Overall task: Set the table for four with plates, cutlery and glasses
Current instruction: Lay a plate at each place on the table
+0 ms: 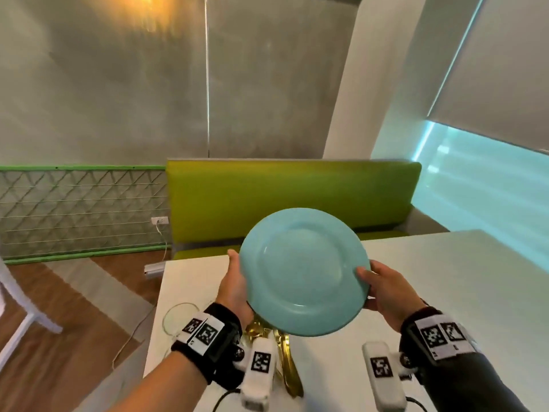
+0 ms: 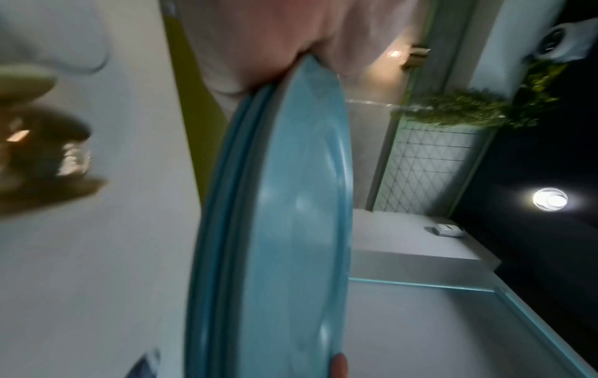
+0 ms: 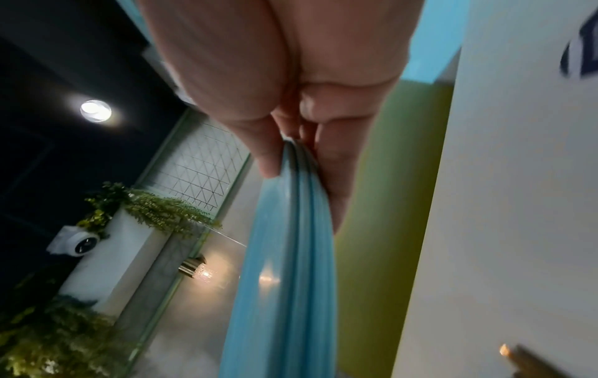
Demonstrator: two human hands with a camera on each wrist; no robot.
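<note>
While we hold the plates (image 1: pixel 303 270) up off the table (image 1: pixel 445 281), both hands grip the rim: left hand (image 1: pixel 234 288) clamps the left edge, right hand (image 1: pixel 383 292) the right edge, thumb on top, fingers curled under. Head view reads as 1 plate, but both wrist views show layered rims, so it looks like a stack, at least 2; exact count we cannot tell. Stack sits in the air, tilted toward us, over the near-left part of the table.

Risks, our guess:
- Tilt plus smooth glaze: the top plate could slide off the lower one if our thumbs ease.
- Gold cutlery (image 1: pixel 285 358) lies right below the stack; lowering here would land plates on it and clatter or rock.
- A glass (image 1: pixel 181 319) stands near the left table edge, just beside our left wrist; a forearm sweep could knock it off.
- Wrist rigs stick out under both arms and could snag cutlery.

Table is white, smooth, bare on the right side. Beyond it a green bench (image 1: pixel 291 197) against a grey wall, a window (image 1: pixel 487 179) with roller blinds at right, wood floor at left with a white chair (image 1: pixel 17 316), a socket (image 1: pixel 159 220) with a cable hanging down. No place settings visible yet.
</note>
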